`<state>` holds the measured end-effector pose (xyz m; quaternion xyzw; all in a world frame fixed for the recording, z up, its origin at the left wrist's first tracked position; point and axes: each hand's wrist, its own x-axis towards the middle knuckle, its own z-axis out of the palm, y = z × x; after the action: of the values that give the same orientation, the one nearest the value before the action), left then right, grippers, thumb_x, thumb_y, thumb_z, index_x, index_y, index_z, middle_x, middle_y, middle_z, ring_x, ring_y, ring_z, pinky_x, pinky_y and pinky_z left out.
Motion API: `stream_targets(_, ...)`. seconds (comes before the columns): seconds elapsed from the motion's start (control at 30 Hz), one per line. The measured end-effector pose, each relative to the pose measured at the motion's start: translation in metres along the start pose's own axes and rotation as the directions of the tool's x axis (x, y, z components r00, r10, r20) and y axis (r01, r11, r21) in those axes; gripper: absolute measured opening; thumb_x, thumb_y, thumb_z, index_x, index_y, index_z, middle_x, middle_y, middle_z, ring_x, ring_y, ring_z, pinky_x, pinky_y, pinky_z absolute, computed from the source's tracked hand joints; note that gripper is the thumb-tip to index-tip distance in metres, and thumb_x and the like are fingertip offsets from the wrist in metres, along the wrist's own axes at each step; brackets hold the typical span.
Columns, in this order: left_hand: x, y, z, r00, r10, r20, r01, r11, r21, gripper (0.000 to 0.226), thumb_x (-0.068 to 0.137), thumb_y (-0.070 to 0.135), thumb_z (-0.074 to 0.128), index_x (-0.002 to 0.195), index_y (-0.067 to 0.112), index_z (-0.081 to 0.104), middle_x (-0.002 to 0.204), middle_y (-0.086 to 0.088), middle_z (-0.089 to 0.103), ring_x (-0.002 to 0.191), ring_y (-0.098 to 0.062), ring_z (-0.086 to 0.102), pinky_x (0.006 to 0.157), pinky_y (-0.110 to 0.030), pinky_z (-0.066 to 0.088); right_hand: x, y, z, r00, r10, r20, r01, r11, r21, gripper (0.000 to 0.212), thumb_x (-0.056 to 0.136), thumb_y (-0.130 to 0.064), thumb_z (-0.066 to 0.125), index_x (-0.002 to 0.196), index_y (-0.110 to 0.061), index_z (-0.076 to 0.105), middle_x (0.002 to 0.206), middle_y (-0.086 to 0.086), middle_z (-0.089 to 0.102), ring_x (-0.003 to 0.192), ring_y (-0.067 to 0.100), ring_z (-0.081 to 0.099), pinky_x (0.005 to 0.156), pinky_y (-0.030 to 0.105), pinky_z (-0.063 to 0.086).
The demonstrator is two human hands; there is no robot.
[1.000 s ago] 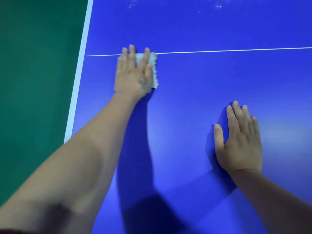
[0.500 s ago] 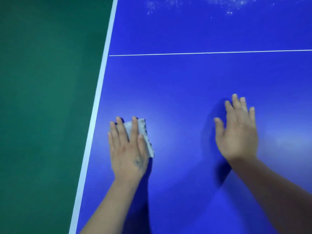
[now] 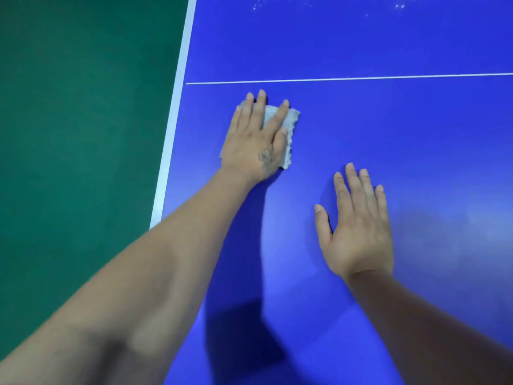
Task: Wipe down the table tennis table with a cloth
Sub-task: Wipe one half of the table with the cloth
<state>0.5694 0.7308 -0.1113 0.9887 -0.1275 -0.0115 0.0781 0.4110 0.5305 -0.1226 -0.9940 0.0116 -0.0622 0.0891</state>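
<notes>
The blue table tennis table [image 3: 388, 134] fills the right of the view, with a white side stripe on its left edge and a thin white centre line across it. A small grey cloth [image 3: 288, 126] lies flat just below that line. My left hand [image 3: 256, 134] presses on the cloth with straight, spread fingers, arm stretched out. Only the cloth's right part shows past the hand. My right hand [image 3: 358, 226] rests flat on the bare blue top, nearer to me and to the right, fingers straight.
Green floor [image 3: 83, 134] lies beyond the table's left edge [image 3: 173, 120]. White specks or smears [image 3: 333, 2] mark the blue surface at the far top of the view.
My left hand pulled the cloth back toward me along the left edge, then pushed it forward again to just below the centre line. My right hand stayed flat on the table.
</notes>
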Motion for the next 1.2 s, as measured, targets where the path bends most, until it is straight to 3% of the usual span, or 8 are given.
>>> stream_targets(0.2, -0.007, -0.055, -0.017, 0.961, -0.275, 0.023, 0.275, 0.96, -0.048, 0.062, 0.112, 0.052, 0.02, 0.171, 0.036, 0.02, 0.18, -0.011, 0.009, 0.167, -0.033, 0.001, 0.135, -0.049, 0.003, 0.0, 0.0, -0.003, 1.0, 0.002, -0.017, -0.002, 1.0, 0.031, 0.066, 0.109, -0.046, 0.04, 0.161, -0.005, 0.04, 0.174, 0.009, 0.027, 0.164, 0.028, 0.018, 0.131, 0.055, 0.018)
stream_targets(0.33, -0.08, -0.075, -0.014, 0.913, -0.407, -0.022, 0.406, 0.912, -0.057, 0.06, 0.114, 0.048, 0.022, 0.171, 0.031, 0.022, 0.179, -0.017, 0.01, 0.166, -0.037, 0.003, 0.134, -0.053, 0.006, 0.001, -0.002, -0.005, 1.0, 0.012, 0.02, -0.013, 1.0, 0.017, 0.068, 0.109, -0.048, 0.037, 0.163, -0.007, 0.036, 0.176, 0.007, 0.022, 0.165, 0.027, 0.014, 0.132, 0.053, 0.016)
stream_targets(0.47, -0.176, -0.043, -0.006, 0.879, -0.467, -0.096, 0.47, 0.882, 0.019, 0.057, 0.117, 0.042, 0.022, 0.171, 0.023, 0.026, 0.176, -0.025, 0.015, 0.163, -0.046, 0.011, 0.132, -0.058, 0.013, 0.0, -0.001, -0.004, 0.999, 0.023, 0.044, -0.023, 0.999, -0.022, 0.069, 0.11, -0.05, 0.032, 0.165, -0.009, 0.032, 0.177, 0.006, 0.018, 0.165, 0.025, 0.01, 0.133, 0.052, 0.013)
stream_targets(0.57, -0.224, 0.013, -0.001, 0.886, -0.463, -0.012, 0.463, 0.886, 0.006, 0.061, 0.114, 0.042, 0.022, 0.172, 0.025, 0.019, 0.178, -0.021, 0.008, 0.165, -0.041, 0.003, 0.134, -0.056, 0.008, 0.001, -0.002, -0.005, 0.998, 0.027, 0.059, -0.025, 0.999, -0.029, 0.07, 0.11, -0.052, 0.029, 0.166, -0.011, 0.03, 0.178, 0.005, 0.015, 0.165, 0.024, 0.008, 0.133, 0.05, 0.011)
stream_targets(0.7, -0.224, 0.073, 0.008, 0.957, -0.29, 0.02, 0.29, 0.956, -0.032, 0.062, 0.113, 0.043, 0.025, 0.172, 0.028, 0.017, 0.18, -0.017, 0.004, 0.167, -0.035, -0.004, 0.134, -0.054, 0.007, 0.0, -0.003, -0.006, 0.997, 0.03, 0.065, -0.029, 0.999, -0.022, 0.071, 0.109, -0.053, 0.029, 0.166, -0.011, 0.03, 0.178, 0.004, 0.016, 0.165, 0.023, 0.007, 0.133, 0.051, 0.012)
stream_targets(0.93, -0.112, 0.068, 0.016, 0.994, 0.009, -0.108, -0.015, 0.998, -0.054, 0.056, 0.114, 0.045, 0.032, 0.167, 0.027, 0.037, 0.175, -0.018, 0.026, 0.164, -0.038, 0.017, 0.133, -0.053, 0.015, 0.001, -0.003, -0.007, 0.999, 0.029, 0.042, -0.029, 0.999, 0.019, 0.068, 0.109, -0.049, 0.034, 0.165, -0.011, 0.034, 0.177, 0.004, 0.019, 0.165, 0.024, 0.011, 0.133, 0.05, 0.012)
stream_targets(1.03, -0.081, 0.034, 0.013, 0.994, -0.048, -0.095, 0.045, 0.998, -0.033, 0.058, 0.113, 0.047, 0.028, 0.169, 0.03, 0.033, 0.176, -0.015, 0.025, 0.165, -0.036, 0.016, 0.134, -0.051, 0.012, 0.001, -0.001, -0.007, 0.999, 0.031, 0.036, -0.032, 0.999, 0.009, 0.066, 0.11, -0.048, 0.036, 0.165, -0.011, 0.034, 0.177, 0.003, 0.019, 0.165, 0.024, 0.011, 0.133, 0.05, 0.012)
stream_targets(1.2, -0.107, -0.031, 0.003, 0.95, -0.306, -0.068, 0.304, 0.952, -0.039, 0.06, 0.113, 0.05, 0.023, 0.171, 0.032, 0.025, 0.179, -0.015, 0.015, 0.166, -0.037, 0.009, 0.134, -0.052, 0.009, -0.001, -0.002, -0.006, 0.998, 0.037, 0.05, -0.037, 0.999, -0.002, 0.067, 0.111, -0.049, 0.034, 0.166, -0.012, 0.031, 0.177, 0.002, 0.017, 0.165, 0.022, 0.009, 0.134, 0.049, 0.01)
